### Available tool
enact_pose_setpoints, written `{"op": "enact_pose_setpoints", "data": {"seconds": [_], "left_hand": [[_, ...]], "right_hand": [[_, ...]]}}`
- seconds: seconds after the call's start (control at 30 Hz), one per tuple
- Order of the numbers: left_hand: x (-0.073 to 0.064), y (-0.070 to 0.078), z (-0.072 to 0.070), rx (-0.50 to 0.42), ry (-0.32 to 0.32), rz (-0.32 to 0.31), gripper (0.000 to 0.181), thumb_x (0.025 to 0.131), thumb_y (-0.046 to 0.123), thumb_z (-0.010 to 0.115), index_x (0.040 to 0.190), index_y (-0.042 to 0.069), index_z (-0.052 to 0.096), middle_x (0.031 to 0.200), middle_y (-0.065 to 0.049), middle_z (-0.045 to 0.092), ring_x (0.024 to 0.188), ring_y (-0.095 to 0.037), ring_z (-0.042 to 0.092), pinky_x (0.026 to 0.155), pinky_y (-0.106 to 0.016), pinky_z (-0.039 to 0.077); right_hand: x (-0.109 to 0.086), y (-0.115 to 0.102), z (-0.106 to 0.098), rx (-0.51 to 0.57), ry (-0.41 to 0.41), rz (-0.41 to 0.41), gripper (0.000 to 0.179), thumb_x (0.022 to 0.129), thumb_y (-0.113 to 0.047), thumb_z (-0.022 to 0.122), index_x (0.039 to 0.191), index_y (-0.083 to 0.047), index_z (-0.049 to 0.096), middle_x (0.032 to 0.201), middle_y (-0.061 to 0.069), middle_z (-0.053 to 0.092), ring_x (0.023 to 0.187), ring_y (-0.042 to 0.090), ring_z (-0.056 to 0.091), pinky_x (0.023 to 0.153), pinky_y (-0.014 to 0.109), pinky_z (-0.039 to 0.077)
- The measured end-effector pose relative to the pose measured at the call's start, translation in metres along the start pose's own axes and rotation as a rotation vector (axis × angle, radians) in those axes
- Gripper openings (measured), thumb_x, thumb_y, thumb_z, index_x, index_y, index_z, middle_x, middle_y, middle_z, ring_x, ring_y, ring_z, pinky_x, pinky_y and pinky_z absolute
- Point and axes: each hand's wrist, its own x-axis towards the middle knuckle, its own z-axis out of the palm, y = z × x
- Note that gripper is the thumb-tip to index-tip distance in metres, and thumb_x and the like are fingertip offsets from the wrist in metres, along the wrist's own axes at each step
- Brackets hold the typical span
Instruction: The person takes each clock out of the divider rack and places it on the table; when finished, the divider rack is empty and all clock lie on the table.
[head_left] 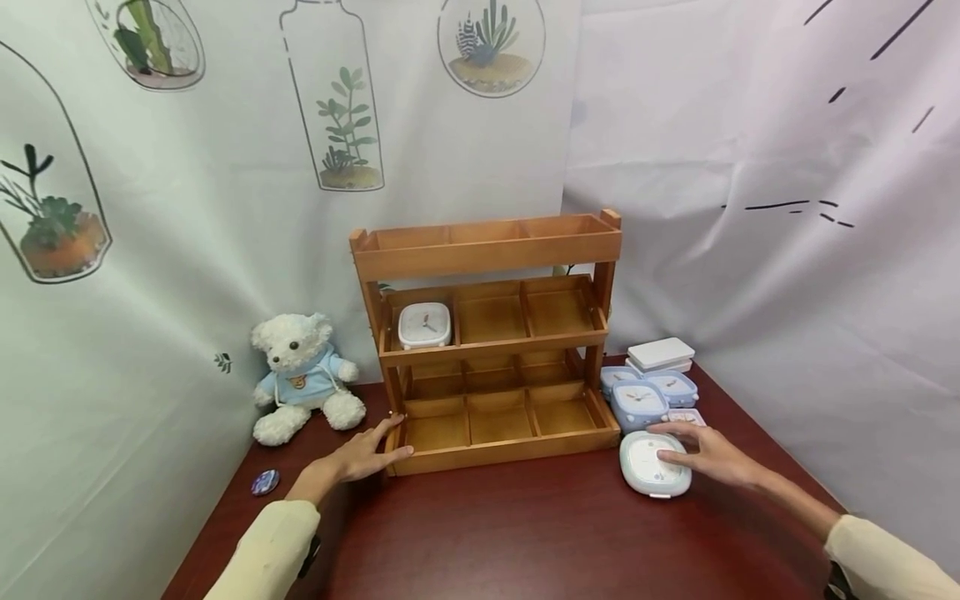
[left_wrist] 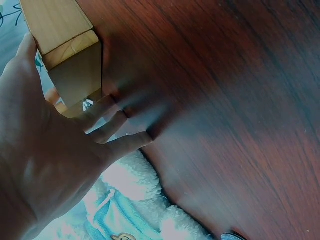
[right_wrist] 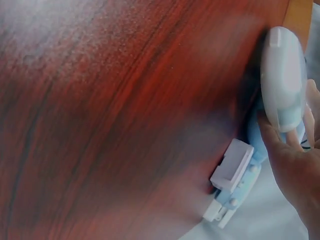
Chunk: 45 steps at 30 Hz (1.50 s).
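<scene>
My left hand (head_left: 358, 454) rests at the lower left corner of a wooden three-tier rack (head_left: 487, 265). Its spread, fairly straight fingers reach toward the tabletop beside the rack's end (left_wrist: 75, 70), and one digit touches the wood. In my right hand (head_left: 712, 457) is a rounded-square white case (head_left: 647, 460) with a pale green rim, gripped between thumb and fingers. Seen edge-on in the right wrist view, the same case (right_wrist: 284, 80) looks lifted off the table. Just behind it sit several blue alarm clocks (head_left: 640, 403). A white alarm clock (head_left: 424, 324) occupies the middle tier's left compartment.
At the back right lie stacked white boxes (head_left: 660, 353), with a small pink-edged item (head_left: 686, 417) nearer my right hand. A white teddy bear (head_left: 300, 379) in a blue hoodie sits left of the rack. A round blue badge (head_left: 266, 482) lies on the dark red table (head_left: 480, 533).
</scene>
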Motion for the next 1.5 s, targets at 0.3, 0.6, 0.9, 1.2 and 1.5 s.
{"op": "enact_pose_setpoints", "data": {"seconds": [0.3, 0.6, 0.9, 1.2, 1.5], "left_hand": [[0.007, -0.009, 0.004, -0.003, -0.013, -0.007, 0.089, 0.098, 0.066, 0.056, 0.167, 0.019, 0.024, 0.171, -0.021, 0.015, 0.149, -0.059, 0.019, 0.109, -0.079, 0.022], [0.01, -0.015, 0.005, -0.022, 0.007, -0.003, 0.089, 0.097, 0.068, 0.057, 0.166, 0.021, 0.027, 0.171, -0.018, 0.018, 0.149, -0.059, 0.018, 0.11, -0.079, 0.02], [0.002, -0.002, 0.001, -0.009, -0.005, -0.007, 0.085, 0.1, 0.063, 0.057, 0.167, 0.02, 0.026, 0.171, -0.021, 0.017, 0.149, -0.059, 0.019, 0.109, -0.079, 0.022], [-0.001, -0.003, 0.003, -0.014, 0.001, -0.011, 0.084, 0.1, 0.06, 0.059, 0.166, 0.019, 0.029, 0.171, -0.02, 0.019, 0.149, -0.059, 0.021, 0.109, -0.079, 0.024], [0.002, -0.005, 0.003, 0.011, 0.008, -0.02, 0.089, 0.097, 0.071, 0.055, 0.167, 0.023, 0.026, 0.17, -0.022, 0.02, 0.149, -0.06, 0.019, 0.11, -0.078, 0.022]], "right_hand": [[-0.001, 0.01, 0.006, -0.022, -0.054, 0.01, 0.033, 0.101, -0.01, 0.069, 0.131, 0.005, 0.067, 0.127, 0.024, 0.068, 0.118, -0.002, 0.06, 0.09, 0.013, 0.05], [0.003, 0.002, 0.009, -0.055, 0.005, -0.012, 0.032, 0.097, -0.01, 0.075, 0.125, 0.004, 0.071, 0.122, 0.021, 0.072, 0.114, 0.009, 0.068, 0.088, 0.019, 0.055], [0.012, -0.017, 0.009, 0.033, -0.004, 0.031, 0.04, 0.098, -0.014, 0.073, 0.132, 0.007, 0.066, 0.127, 0.026, 0.069, 0.117, 0.025, 0.07, 0.088, 0.022, 0.056], [0.038, -0.038, 0.017, 0.052, -0.077, -0.001, 0.042, 0.1, -0.015, 0.071, 0.135, 0.007, 0.064, 0.131, 0.027, 0.067, 0.119, 0.032, 0.068, 0.091, 0.022, 0.055], [0.088, -0.072, 0.017, -0.016, -0.064, -0.07, 0.038, 0.1, -0.017, 0.072, 0.135, -0.003, 0.067, 0.13, 0.016, 0.071, 0.114, 0.032, 0.07, 0.088, 0.027, 0.058]]}}
